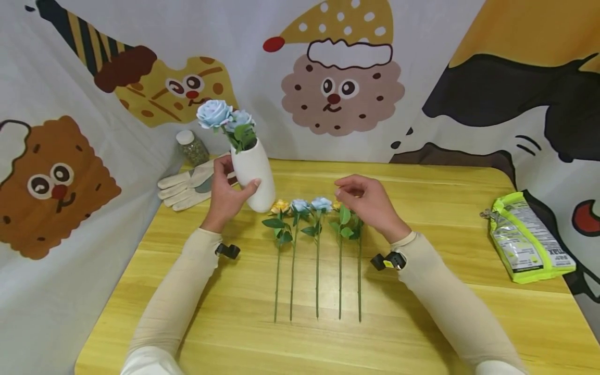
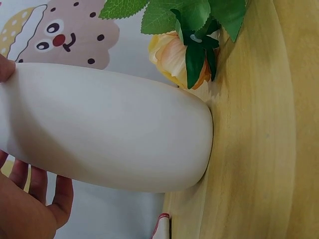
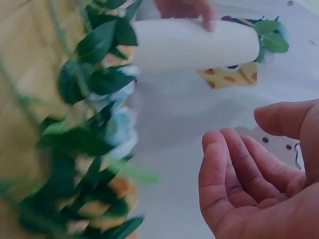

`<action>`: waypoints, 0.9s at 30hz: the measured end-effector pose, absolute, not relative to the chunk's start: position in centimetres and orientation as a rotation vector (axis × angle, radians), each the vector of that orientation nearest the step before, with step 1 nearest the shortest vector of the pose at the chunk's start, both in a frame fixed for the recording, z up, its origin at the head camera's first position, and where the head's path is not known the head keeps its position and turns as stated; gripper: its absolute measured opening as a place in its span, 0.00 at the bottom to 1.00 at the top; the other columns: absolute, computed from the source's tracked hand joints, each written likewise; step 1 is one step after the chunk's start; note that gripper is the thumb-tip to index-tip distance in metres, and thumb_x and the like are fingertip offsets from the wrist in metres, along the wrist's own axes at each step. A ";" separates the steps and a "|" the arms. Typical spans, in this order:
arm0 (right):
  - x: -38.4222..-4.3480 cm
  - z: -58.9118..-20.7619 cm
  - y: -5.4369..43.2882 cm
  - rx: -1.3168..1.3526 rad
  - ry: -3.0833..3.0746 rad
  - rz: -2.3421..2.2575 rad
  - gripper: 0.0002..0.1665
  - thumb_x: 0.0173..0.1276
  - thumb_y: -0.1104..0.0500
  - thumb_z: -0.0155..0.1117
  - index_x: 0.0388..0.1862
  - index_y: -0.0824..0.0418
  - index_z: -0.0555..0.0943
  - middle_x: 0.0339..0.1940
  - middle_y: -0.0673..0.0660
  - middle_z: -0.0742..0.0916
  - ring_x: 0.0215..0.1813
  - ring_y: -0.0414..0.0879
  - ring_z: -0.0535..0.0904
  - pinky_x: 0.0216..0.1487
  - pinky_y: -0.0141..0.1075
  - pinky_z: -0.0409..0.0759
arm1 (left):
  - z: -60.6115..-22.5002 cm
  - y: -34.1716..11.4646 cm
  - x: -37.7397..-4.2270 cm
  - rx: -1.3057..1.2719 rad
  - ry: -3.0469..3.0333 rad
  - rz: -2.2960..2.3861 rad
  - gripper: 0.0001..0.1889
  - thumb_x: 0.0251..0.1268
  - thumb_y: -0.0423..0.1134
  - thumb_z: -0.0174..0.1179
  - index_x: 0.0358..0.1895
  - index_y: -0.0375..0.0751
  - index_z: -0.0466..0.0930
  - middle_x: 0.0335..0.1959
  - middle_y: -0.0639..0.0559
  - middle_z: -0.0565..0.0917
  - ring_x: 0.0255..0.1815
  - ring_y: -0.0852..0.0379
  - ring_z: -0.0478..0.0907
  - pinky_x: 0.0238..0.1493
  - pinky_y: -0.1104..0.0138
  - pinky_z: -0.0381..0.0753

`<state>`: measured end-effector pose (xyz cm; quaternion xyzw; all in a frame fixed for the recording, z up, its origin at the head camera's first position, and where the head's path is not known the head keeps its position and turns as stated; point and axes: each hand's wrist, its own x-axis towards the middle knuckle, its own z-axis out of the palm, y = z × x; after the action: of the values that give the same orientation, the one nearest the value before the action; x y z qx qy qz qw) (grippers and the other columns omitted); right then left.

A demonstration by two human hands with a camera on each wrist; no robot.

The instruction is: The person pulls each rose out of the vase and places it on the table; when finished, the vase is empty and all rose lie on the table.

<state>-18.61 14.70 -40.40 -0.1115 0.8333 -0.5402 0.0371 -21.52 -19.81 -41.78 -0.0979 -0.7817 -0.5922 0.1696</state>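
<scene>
My left hand (image 1: 226,197) grips a white vase (image 1: 254,174), thumb on its near side and fingers round the other. The vase leans slightly, its base low at the tabletop (image 2: 249,149). Two light blue artificial roses (image 1: 214,113) with green leaves stand out of its mouth. Right of the vase, several long-stemmed artificial roses lie in a row, among them a yellow rose (image 1: 279,207) and a blue rose (image 1: 321,203). Over the right end of this row, my right hand (image 1: 372,205) holds nothing, its fingers loosely bent and thumb apart; it hides the last flower head.
Behind the left hand lie white work gloves (image 1: 185,187) and a jar with a white lid (image 1: 193,148). A green-and-silver packet (image 1: 529,237) rests at the table's right edge. A cartoon-printed cloth (image 1: 300,140) hangs behind the wooden table.
</scene>
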 end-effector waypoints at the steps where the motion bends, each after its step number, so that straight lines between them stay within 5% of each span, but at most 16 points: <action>1: -18.7 -40.0 14.3 -0.365 2.561 -1.660 0.18 0.78 0.50 0.67 0.61 0.54 0.85 0.50 0.58 0.91 0.49 0.56 0.87 0.46 0.46 0.86 | -41.8 -19.8 -21.5 -0.280 -2.219 -1.686 0.38 0.61 0.32 0.73 0.70 0.32 0.61 0.62 0.34 0.71 0.62 0.45 0.72 0.59 0.64 0.74; 27: -19.9 -32.7 2.1 -0.794 2.496 -1.925 0.14 0.76 0.58 0.68 0.56 0.63 0.87 0.48 0.58 0.92 0.44 0.47 0.87 0.50 0.46 0.87 | -41.8 -19.9 -21.6 -0.283 -2.225 -1.701 0.37 0.61 0.33 0.73 0.69 0.33 0.61 0.61 0.37 0.71 0.62 0.45 0.72 0.62 0.57 0.75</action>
<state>-19.88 2.09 -32.73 -0.2439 0.7667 -0.5914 -0.0547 -21.63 -19.89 -41.78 -0.0992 -0.7800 -0.5961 0.1626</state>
